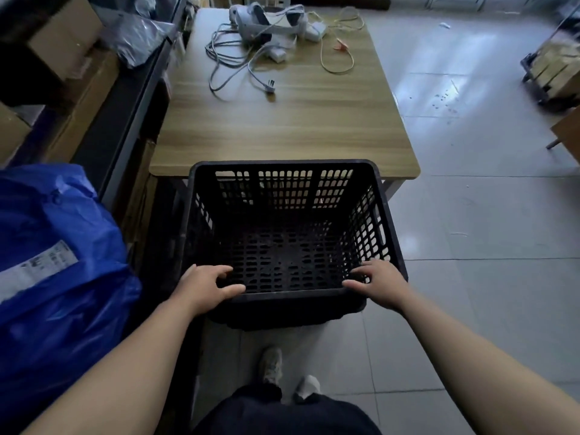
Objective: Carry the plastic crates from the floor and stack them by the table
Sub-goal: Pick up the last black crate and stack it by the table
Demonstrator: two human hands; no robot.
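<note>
Mid-carry: left hand (204, 287) and right hand (379, 284) curled over near rim of crate (282, 196); next, likely lowering squarely by table (282, 130).

The crate (288, 215) is dull black plastic with holes. The table (282, 127) past it looks like smooth wood. The blue bag (59, 246) is shiny plastic.

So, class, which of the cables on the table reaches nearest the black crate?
The grey cable: its plug lies closest to the crate; the yellowish cable loops farther back, to the right.
</note>
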